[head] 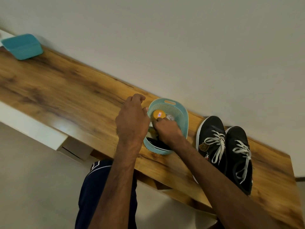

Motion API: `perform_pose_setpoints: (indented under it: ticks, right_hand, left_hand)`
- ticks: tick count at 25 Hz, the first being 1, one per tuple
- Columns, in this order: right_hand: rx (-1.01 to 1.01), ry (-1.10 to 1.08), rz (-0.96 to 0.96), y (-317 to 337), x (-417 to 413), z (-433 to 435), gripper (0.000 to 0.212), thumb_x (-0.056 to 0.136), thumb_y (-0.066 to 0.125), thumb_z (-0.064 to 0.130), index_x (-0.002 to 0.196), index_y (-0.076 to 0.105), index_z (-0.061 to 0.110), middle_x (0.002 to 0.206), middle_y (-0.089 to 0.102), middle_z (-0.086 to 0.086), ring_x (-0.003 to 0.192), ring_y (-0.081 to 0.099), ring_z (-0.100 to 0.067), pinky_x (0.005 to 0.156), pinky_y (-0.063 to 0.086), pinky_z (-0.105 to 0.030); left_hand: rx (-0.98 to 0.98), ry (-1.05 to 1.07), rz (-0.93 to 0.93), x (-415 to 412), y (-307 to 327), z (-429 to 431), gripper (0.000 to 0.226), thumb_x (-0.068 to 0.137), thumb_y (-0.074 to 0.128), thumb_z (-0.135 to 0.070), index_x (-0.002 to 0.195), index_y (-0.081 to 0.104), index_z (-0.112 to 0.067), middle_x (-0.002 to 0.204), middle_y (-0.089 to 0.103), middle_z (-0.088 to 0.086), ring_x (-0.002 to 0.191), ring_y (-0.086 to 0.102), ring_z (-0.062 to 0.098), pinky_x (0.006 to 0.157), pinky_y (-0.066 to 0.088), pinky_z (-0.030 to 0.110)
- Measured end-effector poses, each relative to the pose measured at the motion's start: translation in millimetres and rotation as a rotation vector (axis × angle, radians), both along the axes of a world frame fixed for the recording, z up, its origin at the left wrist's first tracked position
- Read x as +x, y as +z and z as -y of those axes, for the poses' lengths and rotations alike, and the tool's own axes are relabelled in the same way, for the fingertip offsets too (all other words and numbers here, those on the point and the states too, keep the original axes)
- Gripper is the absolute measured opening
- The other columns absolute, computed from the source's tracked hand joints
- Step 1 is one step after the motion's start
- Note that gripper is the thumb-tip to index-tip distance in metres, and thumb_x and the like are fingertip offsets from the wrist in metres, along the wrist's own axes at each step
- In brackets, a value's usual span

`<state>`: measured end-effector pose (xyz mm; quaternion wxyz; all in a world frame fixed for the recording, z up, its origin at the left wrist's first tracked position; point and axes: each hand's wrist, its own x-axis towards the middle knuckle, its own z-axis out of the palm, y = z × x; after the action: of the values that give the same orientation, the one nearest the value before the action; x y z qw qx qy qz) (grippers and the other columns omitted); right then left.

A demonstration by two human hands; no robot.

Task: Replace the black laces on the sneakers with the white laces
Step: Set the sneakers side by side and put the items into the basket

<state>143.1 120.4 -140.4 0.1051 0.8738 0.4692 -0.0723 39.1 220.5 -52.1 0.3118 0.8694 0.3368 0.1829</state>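
Two black sneakers (224, 151) stand side by side on the wooden table (66, 90) at the right, both threaded with white laces (217, 142). A light blue perforated basket (179, 113) sits left of them. My right hand (166, 129) reaches down into the basket, fingers curled beside a yellow round container (159, 114); what it holds is hidden. Black laces or straps (158, 143) lie in the basket's near end. My left hand (132, 119) hovers at the basket's left rim with fingers curled; its thumb touches the rim.
A teal lidded box (22, 46) stands at the table's far left by the wall. A white drawer unit (49, 134) hangs under the table's left part. My leg in dark blue shorts (94, 187) shows below the table edge.
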Motion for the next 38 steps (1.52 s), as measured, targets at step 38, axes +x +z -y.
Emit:
perform_pose_setpoints:
  ticks: [38]
  right_hand:
    - [0.412,-0.223,-0.133,4.4,-42.9,41.3,0.03,0.095,0.052,0.007,0.123,0.062,0.009,0.104,0.07,-0.013,0.09,0.065,-0.03,0.076,0.054,-0.042]
  left_hand:
    - [-0.047,-0.422,-0.436,23.1,-40.1,33.7,0.056,0.098,0.05,-0.01,0.148,0.027,-0.004,0.163,0.011,0.017,0.126,0.052,0.033,0.098,0.048,0.042]
